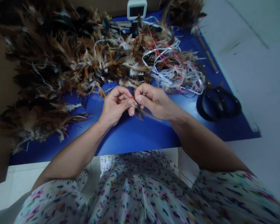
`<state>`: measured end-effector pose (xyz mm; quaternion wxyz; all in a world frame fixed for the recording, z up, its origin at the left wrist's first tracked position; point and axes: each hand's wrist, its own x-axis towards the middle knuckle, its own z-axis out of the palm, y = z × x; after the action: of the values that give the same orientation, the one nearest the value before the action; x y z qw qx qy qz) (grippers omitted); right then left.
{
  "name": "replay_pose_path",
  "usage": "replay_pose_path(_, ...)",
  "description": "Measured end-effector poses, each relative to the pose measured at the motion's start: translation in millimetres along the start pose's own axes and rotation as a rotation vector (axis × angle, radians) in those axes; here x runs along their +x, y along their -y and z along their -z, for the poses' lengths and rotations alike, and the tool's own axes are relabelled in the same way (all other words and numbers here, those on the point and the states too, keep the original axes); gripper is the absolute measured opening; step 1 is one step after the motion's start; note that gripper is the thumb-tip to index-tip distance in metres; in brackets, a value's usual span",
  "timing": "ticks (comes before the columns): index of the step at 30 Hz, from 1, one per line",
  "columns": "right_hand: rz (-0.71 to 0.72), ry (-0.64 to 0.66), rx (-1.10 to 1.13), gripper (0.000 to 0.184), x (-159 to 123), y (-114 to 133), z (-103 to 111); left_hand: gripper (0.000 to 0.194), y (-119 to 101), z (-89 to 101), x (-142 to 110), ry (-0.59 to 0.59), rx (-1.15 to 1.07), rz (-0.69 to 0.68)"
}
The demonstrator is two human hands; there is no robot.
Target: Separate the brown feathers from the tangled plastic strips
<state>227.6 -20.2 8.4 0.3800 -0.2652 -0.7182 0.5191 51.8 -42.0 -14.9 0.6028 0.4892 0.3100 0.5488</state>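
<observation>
1. Blue tabletop (pixel 158 137), spread across the view;
2. Brown-black feather heap (pixel 67 59) along its far side;
3. White-and-red string tangle (pixel 175 76), overlapping the heap's right end;
4. Black-handled scissors (pixel 220 104), farther right;
5. Left hand (pixel 115 105) and right hand (pixel 157 101), fingertips pinched;
6. Small feather tuft (pixel 139 115), clasped between both hands' fingertips, dark end jutting below the grip.

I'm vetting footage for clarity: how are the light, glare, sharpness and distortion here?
Head view: dim, bluish light, with a pale sheen on the blue tabletop between the right hand and the black-handled scissors; head view: dark feathers at upper left sink into shadow; head view: sleeves look stretched toward the corners, and the small feather piece is soft in detail.
</observation>
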Motion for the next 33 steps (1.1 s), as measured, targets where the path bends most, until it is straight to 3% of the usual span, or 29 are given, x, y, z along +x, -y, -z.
replay_pose_path(15,0.017,-0.001,0.057,0.037,0.1,-3.5,-3.3,0.043,-2.9,-1.3,-0.9,-0.016,-0.066,0.033)
replay_pose_path(33,0.003,-0.332,-0.081,0.031,-0.3,-6.3,-19.9,0.047,-6.3,-4.5,1.9,-0.049,-0.072,0.013)
